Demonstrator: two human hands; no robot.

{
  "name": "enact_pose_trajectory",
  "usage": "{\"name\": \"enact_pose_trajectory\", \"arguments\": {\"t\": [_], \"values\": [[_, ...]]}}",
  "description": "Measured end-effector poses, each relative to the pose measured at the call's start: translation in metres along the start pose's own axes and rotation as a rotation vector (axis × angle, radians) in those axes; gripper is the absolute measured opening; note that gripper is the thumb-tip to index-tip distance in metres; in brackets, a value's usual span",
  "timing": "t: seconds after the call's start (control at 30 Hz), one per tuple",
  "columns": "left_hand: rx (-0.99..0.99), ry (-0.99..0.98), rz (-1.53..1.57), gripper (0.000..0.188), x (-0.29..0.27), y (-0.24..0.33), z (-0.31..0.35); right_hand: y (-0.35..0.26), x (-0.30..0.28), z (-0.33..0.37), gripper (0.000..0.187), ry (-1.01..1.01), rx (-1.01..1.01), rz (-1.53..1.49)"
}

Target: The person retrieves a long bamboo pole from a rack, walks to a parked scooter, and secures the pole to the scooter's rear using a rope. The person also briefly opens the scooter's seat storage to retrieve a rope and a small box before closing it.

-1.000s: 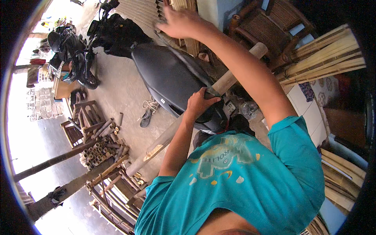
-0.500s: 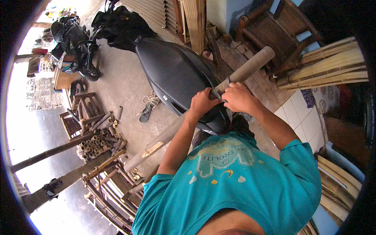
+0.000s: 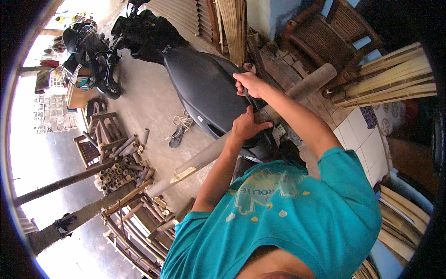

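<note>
A long, thick bamboo pole [image 3: 204, 156] lies slantwise across the rear of a black motorcycle seat [image 3: 204, 88], with a pale cut patch near its lower left end. My left hand [image 3: 246, 125] grips the pole around its middle, thumb and forefinger spread along it and the other fingers mostly hidden. Above the pole, on the seat side, my right hand [image 3: 250, 84] is closed on a dark strap [image 3: 248, 97]. That strap stretches from the fist down toward the pole beside my left forefinger; where its other end goes is hidden.
Cut bamboo pieces [image 3: 114, 176] are stacked on the left near a bamboo frame [image 3: 134, 232]. A sandal [image 3: 176, 137] lies on the concrete floor. Another motorcycle [image 3: 93, 60] stands farther off. Split bamboo strips [image 3: 390, 81] and a wooden chair [image 3: 320, 39] are at right.
My right hand has moved away from the pole, up and left over the seat, pulling the dark strap. The left hand has shifted slightly down and right along the pole's side.
</note>
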State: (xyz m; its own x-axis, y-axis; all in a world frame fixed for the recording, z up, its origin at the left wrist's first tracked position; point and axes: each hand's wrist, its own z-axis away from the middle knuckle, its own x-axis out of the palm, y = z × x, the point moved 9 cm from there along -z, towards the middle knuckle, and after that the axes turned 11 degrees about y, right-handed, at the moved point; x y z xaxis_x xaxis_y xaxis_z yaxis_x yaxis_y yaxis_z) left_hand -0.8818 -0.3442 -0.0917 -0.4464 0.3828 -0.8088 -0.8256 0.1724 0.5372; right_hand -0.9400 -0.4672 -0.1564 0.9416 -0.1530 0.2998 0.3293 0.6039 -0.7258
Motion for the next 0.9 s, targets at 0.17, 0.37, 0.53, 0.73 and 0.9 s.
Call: {"name": "enact_pose_trajectory", "arguments": {"t": [0.17,0.37,0.53,0.73,0.9], "values": [[0.029,0.068,0.059,0.09,0.0,-0.002,0.004,0.041,-0.009,-0.073,0.028,0.376,0.202,0.165],[0.039,0.069,-0.001,0.088,0.001,-0.001,0.007,0.007,-0.004,-0.052,0.054,0.545,-0.037,0.258],[0.124,0.123,0.017,0.079,0.01,0.009,0.009,0.019,0.004,-0.076,0.04,0.348,-0.061,0.321],[0.129,0.096,-0.037,0.086,0.008,0.013,0.02,0.019,0.017,-0.068,0.037,0.223,-0.005,0.392],[0.057,0.009,-0.025,0.103,-0.004,0.002,0.006,-0.054,0.114,0.033,0.046,-0.241,-0.582,0.877]]}}
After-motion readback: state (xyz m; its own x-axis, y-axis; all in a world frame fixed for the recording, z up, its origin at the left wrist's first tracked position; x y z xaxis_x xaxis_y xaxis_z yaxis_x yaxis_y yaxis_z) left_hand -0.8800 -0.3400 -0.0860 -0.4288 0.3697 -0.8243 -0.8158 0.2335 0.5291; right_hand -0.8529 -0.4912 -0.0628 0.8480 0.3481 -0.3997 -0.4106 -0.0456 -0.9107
